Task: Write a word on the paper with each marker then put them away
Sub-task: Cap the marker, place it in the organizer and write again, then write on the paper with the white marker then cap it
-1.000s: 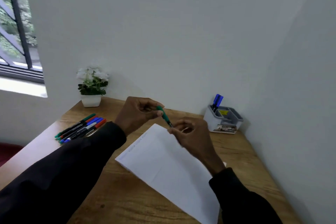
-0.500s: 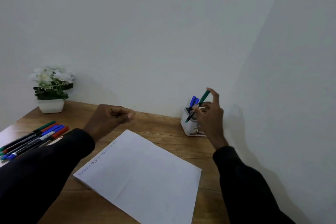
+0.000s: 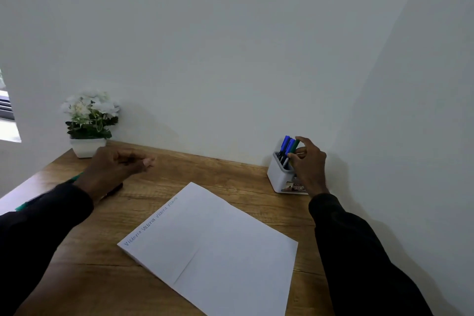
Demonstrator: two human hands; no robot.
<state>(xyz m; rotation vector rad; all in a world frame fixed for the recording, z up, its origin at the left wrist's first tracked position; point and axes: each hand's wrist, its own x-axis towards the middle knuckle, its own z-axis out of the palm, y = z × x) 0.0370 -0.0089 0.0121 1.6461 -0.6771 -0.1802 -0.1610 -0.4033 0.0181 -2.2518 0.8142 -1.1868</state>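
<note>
Head view | right grip (image 3: pixel 307 164) pinches green marker (image 3: pixel 297 143) in holder (image 3: pixel 278 177), 2 o'clock of paper (image 3: pixel 213 238) | left grip (image 3: pixel 115 167) loose, empty | seat it fully upright — then release gently

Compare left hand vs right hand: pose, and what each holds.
Left hand hangs over the table by the plant pot; right hand is at the marker holder. Left hand's fingers are loosely curled, holding nothing; right hand's fingers curl round the green marker standing in the holder beside blue markers. Shared: dark sleeves.
</note>
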